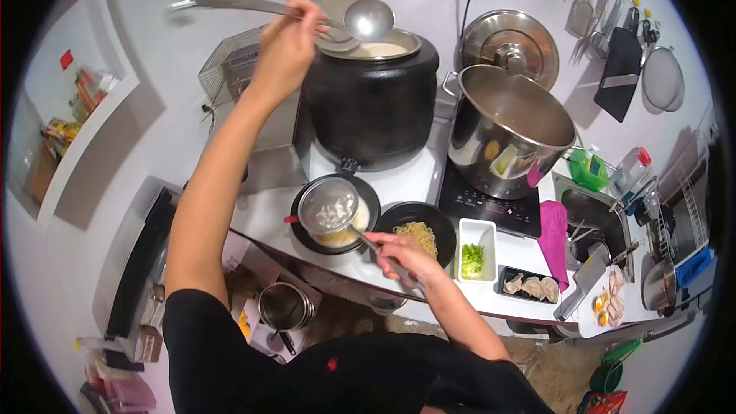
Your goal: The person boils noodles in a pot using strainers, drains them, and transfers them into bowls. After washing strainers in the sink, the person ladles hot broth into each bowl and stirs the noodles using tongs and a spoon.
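Observation:
My left hand [295, 34] grips the handle of a metal ladle [370, 20], its bowl raised over the open black soup pot [372, 103]. Closed on the handle of a round strainer is my right hand [408, 259]. That strainer [328, 204], with pale bits in its mesh, is over a black bowl [369, 239] holding noodles and whitish liquid. Beside it, a second black bowl [443, 234] contains yellow noodles [416, 237]. Chopped greens [472, 260] lie in a white container [488, 234], and dumplings [532, 287] fill a small black tray to its right.
A tall steel pot [498, 142] stands on the induction cooker [491, 209]. Right of it are a purple cloth [553, 241], a sink [596, 218] and a white board [615, 320] with eggs and meat. Utensils hang on the right wall.

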`<state>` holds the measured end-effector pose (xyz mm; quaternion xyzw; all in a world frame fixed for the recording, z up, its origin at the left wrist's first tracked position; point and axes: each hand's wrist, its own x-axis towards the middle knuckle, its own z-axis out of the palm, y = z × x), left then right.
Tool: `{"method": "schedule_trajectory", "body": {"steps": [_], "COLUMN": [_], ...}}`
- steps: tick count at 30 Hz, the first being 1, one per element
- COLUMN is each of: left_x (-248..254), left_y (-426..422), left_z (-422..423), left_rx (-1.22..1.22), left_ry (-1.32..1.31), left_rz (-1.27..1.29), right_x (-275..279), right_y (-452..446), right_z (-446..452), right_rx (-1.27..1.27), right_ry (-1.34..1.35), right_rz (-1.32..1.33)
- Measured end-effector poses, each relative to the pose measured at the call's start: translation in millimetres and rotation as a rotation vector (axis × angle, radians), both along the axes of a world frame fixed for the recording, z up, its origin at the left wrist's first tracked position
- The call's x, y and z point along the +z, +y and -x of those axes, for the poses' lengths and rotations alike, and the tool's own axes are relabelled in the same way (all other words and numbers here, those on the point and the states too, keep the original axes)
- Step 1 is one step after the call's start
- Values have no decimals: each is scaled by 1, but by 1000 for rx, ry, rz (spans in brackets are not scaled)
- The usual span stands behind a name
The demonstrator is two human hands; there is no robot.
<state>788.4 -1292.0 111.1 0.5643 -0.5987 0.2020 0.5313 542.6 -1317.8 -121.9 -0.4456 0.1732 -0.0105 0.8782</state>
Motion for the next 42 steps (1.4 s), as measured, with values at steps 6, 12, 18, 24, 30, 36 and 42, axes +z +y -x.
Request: {"method": "schedule_trajectory", "body": {"steps": [6, 12, 18, 24, 30, 36, 42], "left_x": [-17, -27, -27, 3, 47, 66, 74], "left_y": [-82, -93, -127, -171, -183, -200, -194], "left_z": [-54, -53, -69, -93, -95, -118, -125], "left_rx": [18, 17, -97, -36, -5, 74, 120], "left_ry": [-534, -544, -387, 100, 253, 109, 30], "left_rz": [-240, -402, -316, -320, -349, -402, -434], "right_x": [-9, -10, -9, -13, -9, -7, -9], "right_y": [-5, -7, -9, -8, -10, -11, -13], "right_z": [8, 6, 2, 0, 0, 0, 1], "right_rx": [83, 47, 19, -14, -15, -17, -24], "right_ry": [-49, -24, -9, -1, 14, 18, 19], "right_rz": [23, 36, 2, -48, -59, -52, -49]}}
